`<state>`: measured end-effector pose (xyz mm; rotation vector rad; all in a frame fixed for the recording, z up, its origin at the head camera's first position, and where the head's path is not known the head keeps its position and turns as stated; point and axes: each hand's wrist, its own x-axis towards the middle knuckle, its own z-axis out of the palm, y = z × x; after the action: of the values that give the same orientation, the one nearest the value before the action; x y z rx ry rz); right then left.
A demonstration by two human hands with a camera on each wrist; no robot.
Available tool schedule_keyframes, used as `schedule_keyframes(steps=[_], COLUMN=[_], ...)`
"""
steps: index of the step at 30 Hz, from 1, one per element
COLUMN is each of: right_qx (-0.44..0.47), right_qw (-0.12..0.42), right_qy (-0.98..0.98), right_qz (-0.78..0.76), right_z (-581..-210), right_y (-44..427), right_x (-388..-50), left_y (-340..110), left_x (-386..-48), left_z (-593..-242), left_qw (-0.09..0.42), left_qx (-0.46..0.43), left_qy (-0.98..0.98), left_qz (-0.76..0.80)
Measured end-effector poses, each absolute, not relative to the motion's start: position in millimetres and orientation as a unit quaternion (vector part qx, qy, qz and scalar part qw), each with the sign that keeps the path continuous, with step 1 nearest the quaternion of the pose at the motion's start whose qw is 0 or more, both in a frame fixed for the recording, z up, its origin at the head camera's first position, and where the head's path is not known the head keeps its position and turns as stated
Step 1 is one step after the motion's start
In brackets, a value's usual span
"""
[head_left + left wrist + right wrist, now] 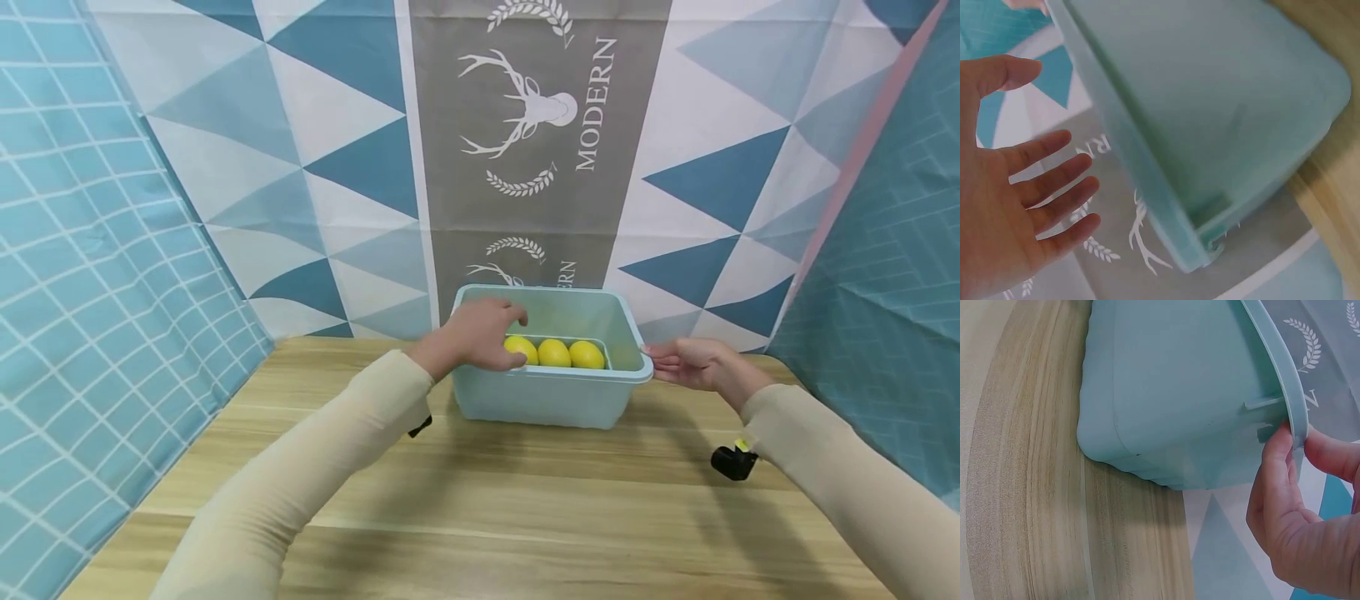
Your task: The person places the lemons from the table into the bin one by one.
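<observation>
A light blue plastic bin (540, 400) stands on the wooden table near the back wall. Inside it are three visible yellow rounded fruits (554, 353) that look like lemons; one is partly behind my left hand (486, 333). That hand is over the bin's left front rim, its fingers spread and slightly bent, holding nothing. The left wrist view shows the palm beside the rim, thumb and fingers apart. With thumb and fingertips, my right hand (690, 364) pinches the bin's right rim at the corner, a grip also plain in the right wrist view.
Behind the bin hangs a patterned cloth (525, 208) with triangles and a deer print. Blue cloths (97, 250) flank the table on both sides. The wooden table top (487, 517) stretches in front of the bin. Black devices (733, 462) show under each forearm.
</observation>
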<state>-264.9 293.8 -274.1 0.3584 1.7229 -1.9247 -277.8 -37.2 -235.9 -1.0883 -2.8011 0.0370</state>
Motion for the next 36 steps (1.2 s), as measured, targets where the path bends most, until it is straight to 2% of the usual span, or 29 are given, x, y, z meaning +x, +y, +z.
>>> schedule_keyframes(steps=[10,26,32,36], right_qx=[0.131,0.101,0.097,0.098], right_qw=[0.262,0.277,0.283,0.283], right_qy=[0.657,0.641,0.634,0.626], right_qz=[-0.695,-0.709,-0.713,-0.720], right_z=[-272,-277,-278,-279], right_y=[294,297,298,302], right_x=[-268,-268,-267,-266], left_y=[-73,-135,-154,-166], left_x=[-240,-193,-195,-207], left_z=[-264,-288,-307,-318], left_qw=[0.120,0.177,0.172,0.170], left_qx=[-0.409,-0.412,-0.385,-0.334], left_qy=[-0.903,-0.892,-0.905,-0.926], left_qz=[-0.058,-0.055,-0.052,-0.045])
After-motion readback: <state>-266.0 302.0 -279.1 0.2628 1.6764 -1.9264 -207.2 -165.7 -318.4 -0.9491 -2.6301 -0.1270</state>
